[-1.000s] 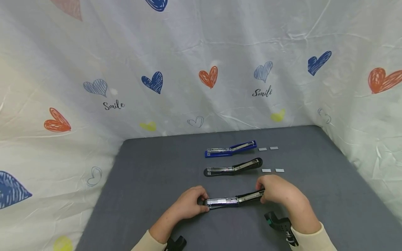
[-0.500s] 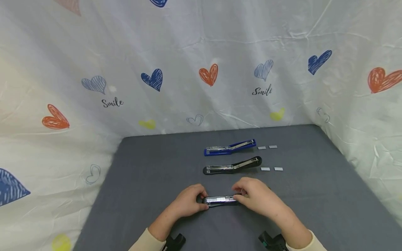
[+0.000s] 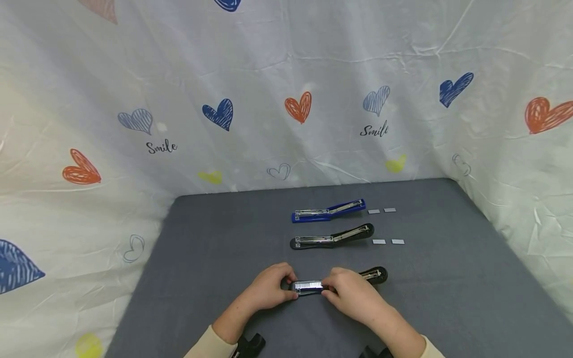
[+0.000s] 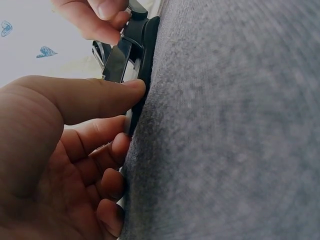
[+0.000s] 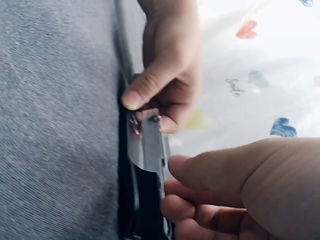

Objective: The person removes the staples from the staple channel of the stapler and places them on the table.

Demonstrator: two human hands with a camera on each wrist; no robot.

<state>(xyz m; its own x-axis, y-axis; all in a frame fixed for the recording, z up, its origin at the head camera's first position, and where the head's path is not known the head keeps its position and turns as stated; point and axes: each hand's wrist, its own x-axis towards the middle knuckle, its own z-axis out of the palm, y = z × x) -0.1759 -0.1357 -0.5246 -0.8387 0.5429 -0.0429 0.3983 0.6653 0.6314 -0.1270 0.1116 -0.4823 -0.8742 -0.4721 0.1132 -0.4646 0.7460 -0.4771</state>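
Observation:
Nearest the person, a black stapler [image 3: 309, 286] lies opened out on the grey table, its metal staple channel showing at the left and its top arm tilted up at the right. My left hand [image 3: 270, 287] grips the stapler's left end, with the thumb on the near side and fingers on the far side. Over the middle, my right hand [image 3: 353, 294] pinches at the channel with thumb and fingertips, covering the hinge area in the head view. The right wrist view shows the thumb and index fingertips of the right hand [image 5: 210, 185] right at the channel's metal edge.
Behind stand a second opened black stapler [image 3: 331, 237] and an opened blue stapler [image 3: 329, 212]. Small staple strips [image 3: 379, 241] lie in pairs to the right of both. A white curtain [image 3: 268, 59] printed with hearts hangs along the table's [image 3: 215, 238] back and sides.
My right hand has moved left from the raised arm's right end to the stapler's middle, uncovering that end. My left hand keeps its grip on the left end.

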